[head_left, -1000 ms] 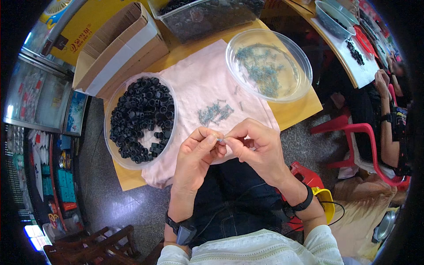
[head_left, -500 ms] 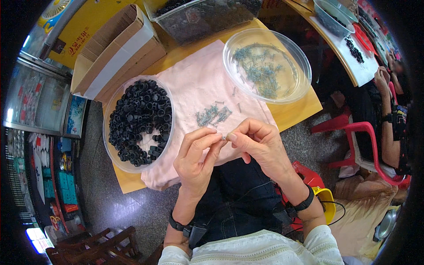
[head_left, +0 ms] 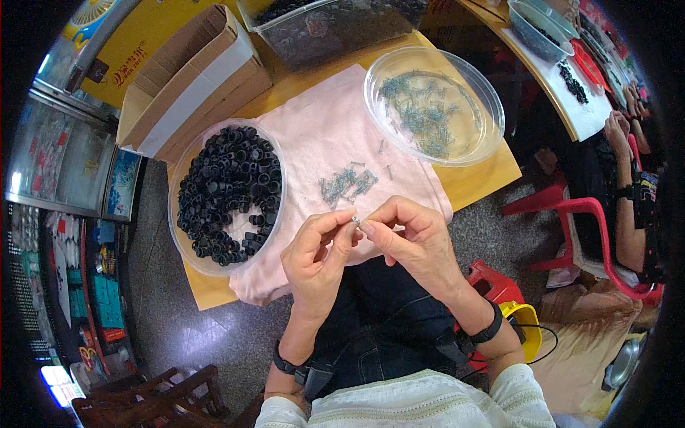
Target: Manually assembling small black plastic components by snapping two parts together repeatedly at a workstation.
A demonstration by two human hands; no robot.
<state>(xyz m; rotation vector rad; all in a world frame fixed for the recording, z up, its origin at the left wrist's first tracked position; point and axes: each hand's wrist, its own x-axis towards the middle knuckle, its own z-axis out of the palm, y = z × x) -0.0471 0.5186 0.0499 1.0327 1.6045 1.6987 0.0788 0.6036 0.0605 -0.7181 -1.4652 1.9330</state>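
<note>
My left hand [head_left: 317,246] and my right hand [head_left: 414,242] meet fingertip to fingertip above the near edge of a pink cloth [head_left: 307,146]. Between their pinched fingers shows a tiny silvery piece [head_left: 355,219], which looks like a screw; fingertips cover most of it. Just beyond lies a small heap of silvery screws [head_left: 349,184], with a few strays to its right. To the left, a round clear tub [head_left: 284,192] holds many black plastic caps [head_left: 228,185]. A second round clear tub [head_left: 492,143], at the far right of the cloth, contains more loose screws [head_left: 428,118].
An open cardboard box [head_left: 193,85] stands at the back left of the yellow table [head_left: 481,178], beside a large clear bin [head_left: 328,36] of dark parts. On the right, another person [head_left: 628,178] sits by a red chair [head_left: 571,207]. A red and yellow object [head_left: 521,321] rests near my right forearm.
Both hands keep their pinch and have shifted slightly left. The silvery piece between the fingertips shows a little more brightly. The tubs and the heap are otherwise unchanged.
</note>
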